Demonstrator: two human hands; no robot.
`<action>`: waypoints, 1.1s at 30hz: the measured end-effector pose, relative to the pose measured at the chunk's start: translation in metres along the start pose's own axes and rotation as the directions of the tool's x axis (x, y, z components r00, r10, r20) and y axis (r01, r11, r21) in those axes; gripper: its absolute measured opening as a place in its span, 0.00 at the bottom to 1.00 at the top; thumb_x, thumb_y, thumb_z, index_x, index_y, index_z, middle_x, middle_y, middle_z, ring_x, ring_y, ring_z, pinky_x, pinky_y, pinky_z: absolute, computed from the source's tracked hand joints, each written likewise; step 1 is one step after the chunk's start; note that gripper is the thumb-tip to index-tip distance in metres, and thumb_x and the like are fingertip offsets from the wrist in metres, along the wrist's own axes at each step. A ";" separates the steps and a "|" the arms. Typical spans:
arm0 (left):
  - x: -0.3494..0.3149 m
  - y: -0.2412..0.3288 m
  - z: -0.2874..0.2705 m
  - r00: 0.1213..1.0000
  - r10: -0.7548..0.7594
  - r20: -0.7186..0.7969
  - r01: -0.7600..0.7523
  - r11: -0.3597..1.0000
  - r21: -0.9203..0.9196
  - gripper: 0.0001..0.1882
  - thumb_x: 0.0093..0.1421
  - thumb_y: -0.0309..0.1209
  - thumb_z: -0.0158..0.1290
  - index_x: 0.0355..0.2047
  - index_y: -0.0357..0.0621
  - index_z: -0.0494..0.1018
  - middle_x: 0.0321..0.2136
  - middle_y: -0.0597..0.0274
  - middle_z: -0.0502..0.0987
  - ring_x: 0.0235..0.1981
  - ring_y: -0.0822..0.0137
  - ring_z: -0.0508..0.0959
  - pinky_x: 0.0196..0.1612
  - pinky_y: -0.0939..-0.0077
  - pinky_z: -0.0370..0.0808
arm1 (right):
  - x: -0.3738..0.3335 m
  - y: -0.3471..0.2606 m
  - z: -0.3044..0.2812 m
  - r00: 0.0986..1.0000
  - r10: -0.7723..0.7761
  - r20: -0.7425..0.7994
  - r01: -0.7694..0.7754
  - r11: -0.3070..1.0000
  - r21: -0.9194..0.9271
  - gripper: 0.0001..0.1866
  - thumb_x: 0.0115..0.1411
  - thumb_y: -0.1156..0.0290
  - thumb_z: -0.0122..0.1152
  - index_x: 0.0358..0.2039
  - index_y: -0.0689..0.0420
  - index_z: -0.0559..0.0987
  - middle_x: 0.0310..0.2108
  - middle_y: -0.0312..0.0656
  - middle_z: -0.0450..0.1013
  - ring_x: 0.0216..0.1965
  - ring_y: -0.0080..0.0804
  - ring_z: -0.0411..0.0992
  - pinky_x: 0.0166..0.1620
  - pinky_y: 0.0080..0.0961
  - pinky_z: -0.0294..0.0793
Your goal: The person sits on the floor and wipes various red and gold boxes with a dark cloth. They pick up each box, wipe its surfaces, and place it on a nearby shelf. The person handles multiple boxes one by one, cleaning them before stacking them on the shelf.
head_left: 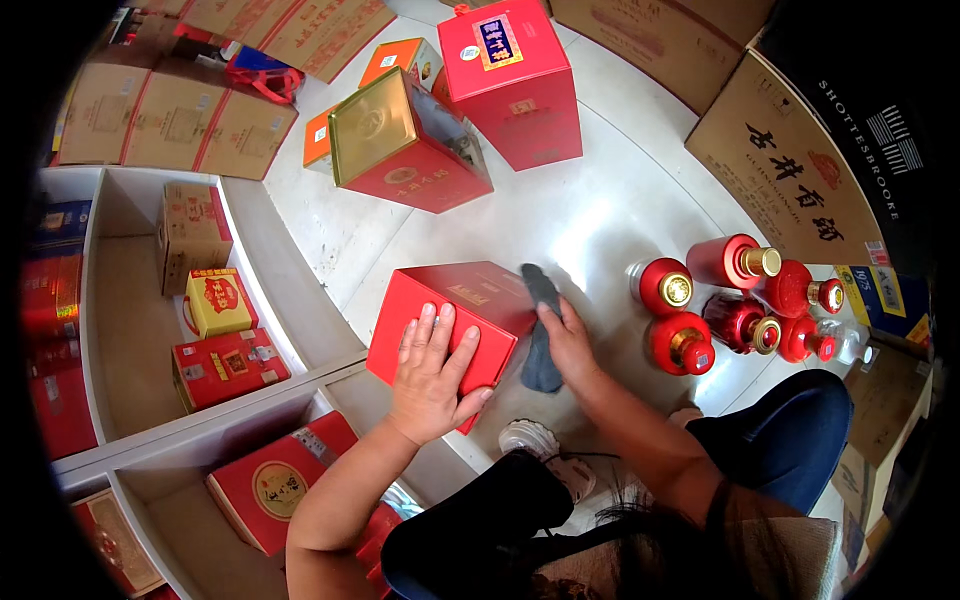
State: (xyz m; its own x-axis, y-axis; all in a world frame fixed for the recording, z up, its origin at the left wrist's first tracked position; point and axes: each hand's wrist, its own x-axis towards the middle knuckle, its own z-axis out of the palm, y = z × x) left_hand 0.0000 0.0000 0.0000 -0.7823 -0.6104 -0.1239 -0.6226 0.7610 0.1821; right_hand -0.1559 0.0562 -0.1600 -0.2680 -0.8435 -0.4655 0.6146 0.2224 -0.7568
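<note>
A red gift box (410,300) stands on the pale floor right in front of me. My left hand (435,375) lies flat on its top with the fingers spread. Beside the box's right side, my right hand (568,345) grips a dark grey cloth (541,350), whose upper end is blurred. Whether the cloth touches the box I cannot tell. To the right of that hand stand several red bottles with gold or red caps, among them one with a gold ring (681,343).
Beyond the box stand a gold-topped red box (415,180) and a taller red box (520,110). White shelving (270,270) with boxes runs along the left. Cardboard cartons (780,170) line the right and back. A clear bottle (845,340) stands by the red ones.
</note>
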 end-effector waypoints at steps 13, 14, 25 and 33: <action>-0.001 0.013 0.020 0.982 -0.127 -0.140 0.100 0.978 -0.185 0.29 0.46 0.37 0.58 0.48 0.38 0.67 0.57 0.41 0.57 0.60 0.43 0.53 0.60 0.47 0.48 | 0.062 0.062 -0.034 0.941 0.162 0.296 -0.013 0.894 -0.448 0.19 0.61 0.59 0.49 0.48 0.57 0.71 0.40 0.46 0.73 0.42 0.33 0.71 0.47 0.29 0.67; 0.003 0.018 0.017 0.970 -0.203 -0.133 0.184 0.972 -0.145 0.30 0.46 0.37 0.58 0.48 0.36 0.66 0.57 0.39 0.55 0.61 0.42 0.52 0.61 0.47 0.47 | 0.066 0.071 -0.038 0.957 0.202 0.208 -0.060 0.839 -0.541 0.20 0.60 0.58 0.49 0.49 0.56 0.71 0.41 0.47 0.73 0.43 0.37 0.71 0.47 0.31 0.67; 0.002 0.020 0.011 0.969 -0.244 -0.043 0.242 0.969 -0.046 0.35 0.45 0.40 0.57 0.51 0.33 0.61 0.59 0.36 0.51 0.62 0.40 0.47 0.62 0.46 0.41 | -0.007 -0.045 0.025 0.900 0.280 0.335 -0.091 0.870 -0.485 0.24 0.60 0.55 0.48 0.51 0.57 0.68 0.46 0.52 0.69 0.49 0.46 0.68 0.51 0.32 0.65; 0.000 0.017 0.018 0.972 -0.213 -0.104 0.203 0.974 -0.097 0.39 0.43 0.41 0.59 0.51 0.30 0.60 0.58 0.37 0.53 0.62 0.41 0.48 0.62 0.47 0.41 | 0.025 -0.052 0.042 0.862 -0.029 0.507 0.285 0.853 -0.437 0.20 0.61 0.57 0.45 0.44 0.60 0.71 0.43 0.52 0.70 0.45 0.46 0.69 0.48 0.34 0.66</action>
State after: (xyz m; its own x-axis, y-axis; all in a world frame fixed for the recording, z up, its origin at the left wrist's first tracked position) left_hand -0.0108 0.0170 -0.0140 -0.6259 -0.7778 -0.0580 -0.7638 0.5962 0.2473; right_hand -0.1633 0.0033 -0.1135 0.1272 -0.9809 -0.1471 0.1239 0.1628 -0.9788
